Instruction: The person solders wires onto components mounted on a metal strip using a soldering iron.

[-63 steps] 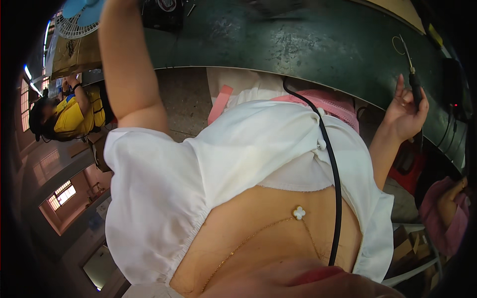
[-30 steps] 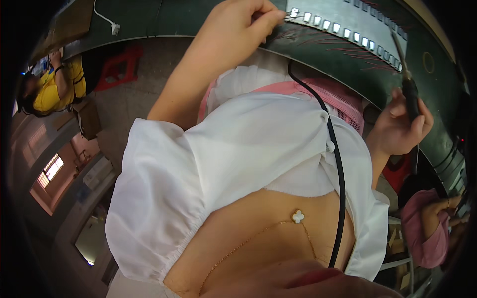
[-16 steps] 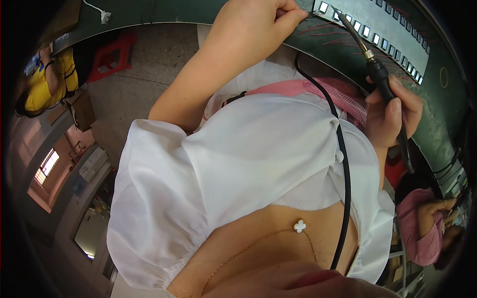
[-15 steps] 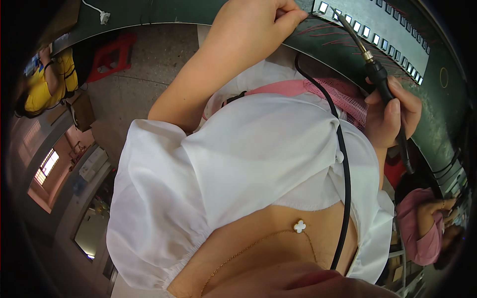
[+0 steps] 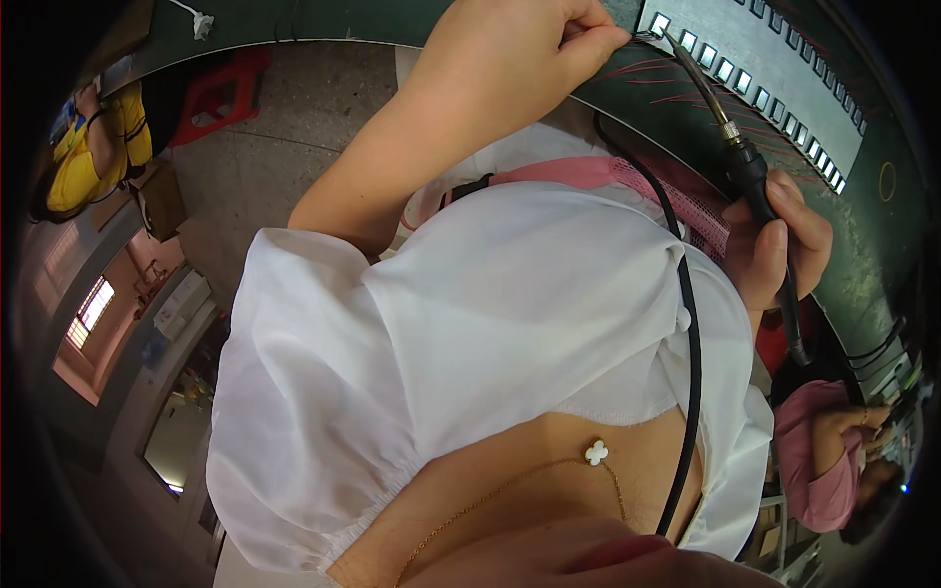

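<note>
My left hand [image 5: 520, 59] is at the top, its fingers pinched together at the near end of a grey strip of small white squares [image 5: 755, 73] on the dark green bench [image 5: 867, 225]. Thin red wires [image 5: 632, 71] fan out from those fingertips; the hand seems to pinch them. My right hand [image 5: 784, 250] grips a black soldering iron [image 5: 750, 171] like a pen. Its metal tip points up-left and ends close to the strip's near end, beside my left fingertips. The iron's black cable [image 5: 691, 343] hangs down across my white blouse.
A person in yellow [image 5: 98, 157] sits at the far left beside a red stool [image 5: 221, 93] on the concrete floor. Another person in pink [image 5: 818, 461] is at the lower right. A white plug [image 5: 201, 22] lies on the bench at the top left.
My left hand came down from the bench top to the strip's end and stayed pinched there. My right hand brought the iron's tip in from the right, close to my left fingers.
</note>
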`<state>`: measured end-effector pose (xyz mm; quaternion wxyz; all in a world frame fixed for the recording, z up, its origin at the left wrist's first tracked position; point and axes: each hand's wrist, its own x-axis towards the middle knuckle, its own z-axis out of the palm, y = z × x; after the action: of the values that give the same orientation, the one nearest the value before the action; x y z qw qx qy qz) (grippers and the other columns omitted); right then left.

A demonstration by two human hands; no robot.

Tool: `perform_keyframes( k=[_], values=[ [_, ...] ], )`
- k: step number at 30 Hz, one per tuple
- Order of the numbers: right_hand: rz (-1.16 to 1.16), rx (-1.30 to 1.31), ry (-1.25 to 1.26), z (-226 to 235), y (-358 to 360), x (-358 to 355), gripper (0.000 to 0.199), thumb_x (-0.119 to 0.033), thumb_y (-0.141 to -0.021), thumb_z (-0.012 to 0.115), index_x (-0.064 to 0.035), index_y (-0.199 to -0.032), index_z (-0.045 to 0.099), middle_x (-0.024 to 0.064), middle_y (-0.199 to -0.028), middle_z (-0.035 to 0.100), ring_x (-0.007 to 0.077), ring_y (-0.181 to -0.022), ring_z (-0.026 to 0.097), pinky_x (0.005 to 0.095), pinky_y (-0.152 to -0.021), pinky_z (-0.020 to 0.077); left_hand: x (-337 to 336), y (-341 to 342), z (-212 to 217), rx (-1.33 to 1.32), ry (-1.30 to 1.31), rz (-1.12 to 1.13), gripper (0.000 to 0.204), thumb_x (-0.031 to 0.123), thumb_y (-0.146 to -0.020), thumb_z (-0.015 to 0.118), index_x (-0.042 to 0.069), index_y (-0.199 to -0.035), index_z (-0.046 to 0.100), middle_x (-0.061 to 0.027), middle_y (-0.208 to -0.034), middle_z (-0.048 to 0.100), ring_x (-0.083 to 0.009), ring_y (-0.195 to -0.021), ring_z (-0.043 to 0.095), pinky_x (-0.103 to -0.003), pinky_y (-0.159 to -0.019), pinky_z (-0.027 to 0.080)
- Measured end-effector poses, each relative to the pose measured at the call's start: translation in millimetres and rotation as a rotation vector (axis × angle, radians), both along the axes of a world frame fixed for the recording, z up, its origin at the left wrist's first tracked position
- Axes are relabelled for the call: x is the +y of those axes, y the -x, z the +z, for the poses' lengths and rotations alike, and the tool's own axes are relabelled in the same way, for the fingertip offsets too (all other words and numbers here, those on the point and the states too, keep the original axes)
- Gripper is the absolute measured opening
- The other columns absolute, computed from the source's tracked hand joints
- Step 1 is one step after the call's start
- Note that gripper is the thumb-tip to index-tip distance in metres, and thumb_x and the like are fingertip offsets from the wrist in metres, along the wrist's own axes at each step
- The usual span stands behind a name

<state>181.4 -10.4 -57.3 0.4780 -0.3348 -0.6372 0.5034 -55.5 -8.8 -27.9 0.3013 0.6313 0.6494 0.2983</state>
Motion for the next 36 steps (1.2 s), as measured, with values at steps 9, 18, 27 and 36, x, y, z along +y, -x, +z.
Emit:
perform_keyframes(
  k=[9,18,27,36],
  values=[
    [0.018,-0.033,-0.123,1.2,7.6,4.4,0.023,-0.014,-0.087,0.047,0.0048,-0.1,0.047,0.0194,-0.071,0.057,0.0165,-0.054,0.051,0.0283,-0.055,0.0424,0.5,6.8,-9.1,-0.056,-0.005,-0.005,0.014,0.01,-0.078,0.061,-0.002,-0.071,0.058,-0.0149,-0.065,0.057,-0.0289,-0.06,0.056,-0.035,-0.056,0.043],
    [0.001,-0.032,-0.039,5.2,4.9,-1.1,0.028,-0.021,-0.086,0.052,0.0018,-0.101,0.049,0.0168,-0.072,0.055,0.0205,-0.066,0.053,0.0331,-0.069,0.0447,-1.3,1.4,9.1,-0.066,0.042,0.01,0.014,0.01,-0.077,0.061,-0.003,-0.072,0.058,-0.015,-0.064,0.057,-0.0268,-0.056,0.055,-0.033,-0.053,0.042],
    [0.055,-0.047,-0.076,4.6,3.7,3.1,0.03,-0.022,-0.087,0.051,0.0033,-0.101,0.048,0.0174,-0.068,0.055,0.0217,-0.067,0.054,0.0374,-0.075,0.0445,-0.6,1.5,10.0,-0.061,0.045,0.01,0.014,0.01,-0.077,0.061,-0.003,-0.072,0.059,-0.0154,-0.064,0.057,-0.0269,-0.056,0.056,-0.033,-0.053,0.043],
    [0.046,-0.117,-0.076,7.2,1.7,3.6,0.03,-0.023,-0.088,0.05,0.0032,-0.102,0.048,0.0172,-0.067,0.055,0.0226,-0.069,0.055,0.0389,-0.077,0.0438,0.7,3.9,-2.1,-0.126,0.043,0.017,0.014,0.01,-0.077,0.061,-0.004,-0.072,0.059,-0.0156,-0.065,0.058,-0.0267,-0.056,0.056,-0.033,-0.054,0.043]
  ],
)
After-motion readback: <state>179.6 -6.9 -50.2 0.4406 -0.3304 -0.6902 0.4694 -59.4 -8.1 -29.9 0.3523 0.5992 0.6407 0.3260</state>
